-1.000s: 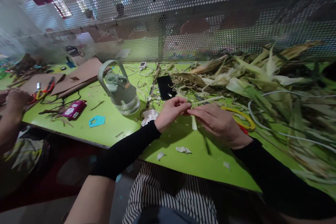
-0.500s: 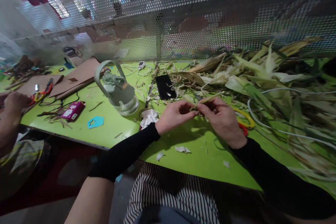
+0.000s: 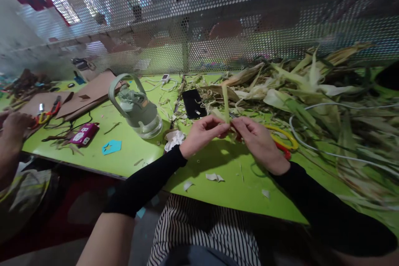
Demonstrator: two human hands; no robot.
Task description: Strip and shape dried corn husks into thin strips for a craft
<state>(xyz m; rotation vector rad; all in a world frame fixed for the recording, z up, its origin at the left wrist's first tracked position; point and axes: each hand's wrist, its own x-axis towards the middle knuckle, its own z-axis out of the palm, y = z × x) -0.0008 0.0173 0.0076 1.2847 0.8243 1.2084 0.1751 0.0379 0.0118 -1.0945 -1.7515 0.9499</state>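
Note:
Above the front part of the green table, my left hand (image 3: 205, 134) pinches a pale green corn husk strip (image 3: 226, 102) between thumb and fingers. One end of the strip stands up above the fingertips. My right hand (image 3: 258, 141) is closed on the same piece from the right, its fingertips almost meeting the left ones. What lies right between the fingertips is small and partly hidden. Scissors with yellow and red handles (image 3: 285, 139) lie beside and partly behind my right hand. A black phone (image 3: 193, 104) lies beyond my left hand.
A heap of corn husks (image 3: 311, 87) fills the right, crossed by a white cable (image 3: 291, 122). Left stand a green water bottle (image 3: 140, 112), crumpled tissue (image 3: 174, 139), a purple box (image 3: 84, 134) and a blue paper tag (image 3: 111, 147). Another person's hand (image 3: 15, 122) is far left.
The husk strip, which pointed to the right, now stands upright between my hands. My right hand's fingers have shifted around it. The view has turned slightly.

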